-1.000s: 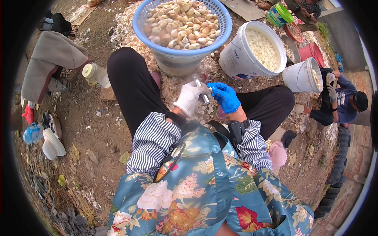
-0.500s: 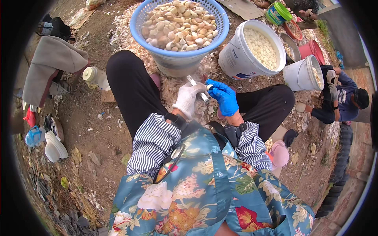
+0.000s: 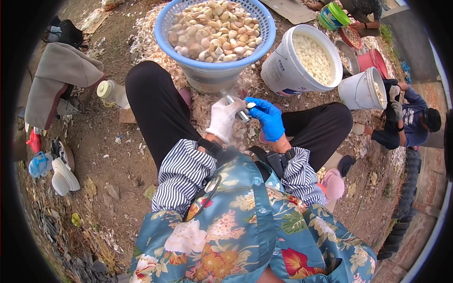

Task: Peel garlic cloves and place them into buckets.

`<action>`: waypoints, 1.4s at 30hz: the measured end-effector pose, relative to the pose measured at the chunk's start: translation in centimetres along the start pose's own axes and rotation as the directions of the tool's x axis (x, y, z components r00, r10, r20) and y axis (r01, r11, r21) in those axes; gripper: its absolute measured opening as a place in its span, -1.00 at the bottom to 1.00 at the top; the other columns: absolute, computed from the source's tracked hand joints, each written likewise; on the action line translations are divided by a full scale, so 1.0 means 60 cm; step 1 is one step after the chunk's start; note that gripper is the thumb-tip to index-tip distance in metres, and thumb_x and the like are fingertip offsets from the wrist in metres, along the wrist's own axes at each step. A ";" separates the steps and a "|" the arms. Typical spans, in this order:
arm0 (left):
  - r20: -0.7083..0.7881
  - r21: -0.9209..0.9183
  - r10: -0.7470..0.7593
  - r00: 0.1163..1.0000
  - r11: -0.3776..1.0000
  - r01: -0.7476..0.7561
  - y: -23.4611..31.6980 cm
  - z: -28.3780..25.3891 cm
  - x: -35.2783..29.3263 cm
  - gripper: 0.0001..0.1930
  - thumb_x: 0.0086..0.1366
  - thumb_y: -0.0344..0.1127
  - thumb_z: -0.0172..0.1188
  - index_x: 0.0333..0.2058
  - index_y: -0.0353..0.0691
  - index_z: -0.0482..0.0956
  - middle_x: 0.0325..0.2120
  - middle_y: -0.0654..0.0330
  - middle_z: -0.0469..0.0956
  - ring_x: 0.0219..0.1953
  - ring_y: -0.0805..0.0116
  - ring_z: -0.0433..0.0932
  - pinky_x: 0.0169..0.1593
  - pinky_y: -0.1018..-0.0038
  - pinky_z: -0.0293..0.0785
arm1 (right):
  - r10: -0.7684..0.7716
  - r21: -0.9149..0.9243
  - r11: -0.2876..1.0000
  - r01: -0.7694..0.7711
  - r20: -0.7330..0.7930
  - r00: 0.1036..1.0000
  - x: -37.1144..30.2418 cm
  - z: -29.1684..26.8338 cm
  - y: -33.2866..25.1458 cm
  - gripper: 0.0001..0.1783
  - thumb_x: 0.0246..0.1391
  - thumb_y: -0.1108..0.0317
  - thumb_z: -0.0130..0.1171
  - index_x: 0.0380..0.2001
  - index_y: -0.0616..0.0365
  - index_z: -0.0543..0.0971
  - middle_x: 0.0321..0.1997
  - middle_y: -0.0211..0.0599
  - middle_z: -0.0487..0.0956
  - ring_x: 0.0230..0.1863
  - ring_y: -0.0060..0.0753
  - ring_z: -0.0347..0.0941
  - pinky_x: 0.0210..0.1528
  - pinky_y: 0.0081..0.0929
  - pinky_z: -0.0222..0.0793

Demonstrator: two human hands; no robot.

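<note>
Since a second ago, your two hands have shifted slightly and the small knife has tipped, its blade now slanting up and to your left toward the basket.

Your left hand (image 3: 223, 119), in a white glove, is closed round the knife (image 3: 234, 104) handle. One knife; its long axis runs on a diagonal, metal tip up-left, the other end down-right against your blue glove.

Your right hand (image 3: 267, 118), in a blue glove, pinches one pale garlic clove (image 3: 251, 105) between thumb and fingertips, fingers curled, just beside the knife. Both hands meet between your knees, in front of the basket.

Counts outward:
- One blue basket (image 3: 264, 21), round, heaped with cloves still in their skins, too many to count. It sits on a grey tub just beyond your hands.
- Two white buckets: the larger bucket (image 3: 283, 70) near full of peeled white cloves, to the right of the basket; the smaller bucket (image 3: 356, 89) further right.
- One red bowl (image 3: 373, 59) behind the smaller bucket.
- One green-lidded tub (image 3: 332, 14) at the top edge.
- One pale bottle (image 3: 112, 93) on the dirt by your left knee.
- One grey cloth bundle (image 3: 59, 78) further left.
- One other person (image 3: 410, 125) crouched at far right, gloved hands near the smaller bucket.

Papery skins (image 3: 203, 101) litter the ground round the basket.
</note>
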State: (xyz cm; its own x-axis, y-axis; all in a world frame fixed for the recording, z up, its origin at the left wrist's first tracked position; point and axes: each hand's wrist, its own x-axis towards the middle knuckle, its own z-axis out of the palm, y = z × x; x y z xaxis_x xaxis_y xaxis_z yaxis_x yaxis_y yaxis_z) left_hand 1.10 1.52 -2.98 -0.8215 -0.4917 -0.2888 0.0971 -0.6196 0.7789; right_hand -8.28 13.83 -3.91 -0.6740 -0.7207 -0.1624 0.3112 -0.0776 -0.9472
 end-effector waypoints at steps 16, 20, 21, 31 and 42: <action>-0.107 0.040 -0.143 0.984 0.988 0.148 0.005 0.016 -0.020 -0.87 0.04 -0.38 0.14 -0.45 -0.34 0.53 -0.65 0.23 0.48 -0.65 0.49 0.42 -0.55 0.63 0.31 | -0.404 -0.346 0.899 0.268 -0.419 0.813 0.083 -0.100 -0.193 -0.81 -0.03 0.44 0.18 -0.28 0.20 0.57 -0.39 -0.41 0.57 -0.51 -0.68 0.39 -0.43 -0.73 0.31; -0.094 0.127 -0.239 0.966 0.960 0.250 0.009 0.031 -0.015 -0.85 0.06 -0.34 0.17 -0.50 -0.32 0.52 -0.66 0.27 0.46 -0.68 0.52 0.39 -0.58 0.62 0.28 | -0.438 -0.852 0.513 -0.107 -0.367 0.821 0.214 -0.179 -0.267 -0.43 -0.10 0.53 0.20 0.07 0.15 0.36 0.10 -0.24 0.35 -0.21 -0.45 0.44 -0.16 -0.58 0.38; -0.097 0.119 -0.242 0.965 0.960 0.253 -0.004 0.021 -0.007 -0.84 0.07 -0.31 0.18 -0.51 -0.31 0.52 -0.66 0.28 0.45 -0.69 0.52 0.38 -0.60 0.62 0.27 | -0.428 -0.856 0.508 -0.095 -0.347 0.834 0.225 -0.143 -0.285 -0.43 -0.10 0.53 0.20 0.07 0.15 0.36 0.10 -0.24 0.35 -0.21 -0.45 0.44 -0.16 -0.58 0.38; -0.102 0.121 -0.234 0.967 0.962 0.246 0.002 0.021 -0.006 -0.71 0.12 -0.17 0.17 -0.51 -0.34 0.55 -0.72 0.28 0.44 -0.73 0.53 0.36 -0.66 0.58 0.27 | -0.067 -0.882 0.103 0.461 0.456 0.888 0.357 0.080 -0.182 -0.69 -0.11 0.41 0.14 -0.19 0.05 0.55 -0.21 -0.15 0.55 -0.17 -0.23 0.48 -0.09 -0.40 0.36; -0.178 0.110 -0.162 0.971 0.977 0.183 0.016 0.021 -0.013 -0.70 0.16 -0.13 0.08 -0.49 -0.29 0.54 -0.74 0.24 0.42 -0.66 0.45 0.40 -0.60 0.51 0.27 | -0.072 -0.948 0.225 0.226 0.216 0.974 0.360 0.071 -0.197 -0.80 -0.18 0.33 0.26 -0.41 0.14 0.59 -0.46 -0.26 0.59 -0.41 -0.29 0.52 -0.23 -0.43 0.41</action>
State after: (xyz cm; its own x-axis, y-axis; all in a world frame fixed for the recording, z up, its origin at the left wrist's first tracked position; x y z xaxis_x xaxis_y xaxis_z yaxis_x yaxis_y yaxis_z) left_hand 1.11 2.08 -1.31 -0.7130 -0.4859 -0.5055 -0.1175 -0.6279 0.7694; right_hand -23.65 -3.74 4.95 -0.5344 -0.8447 -0.0299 -0.7178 0.4723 -0.5116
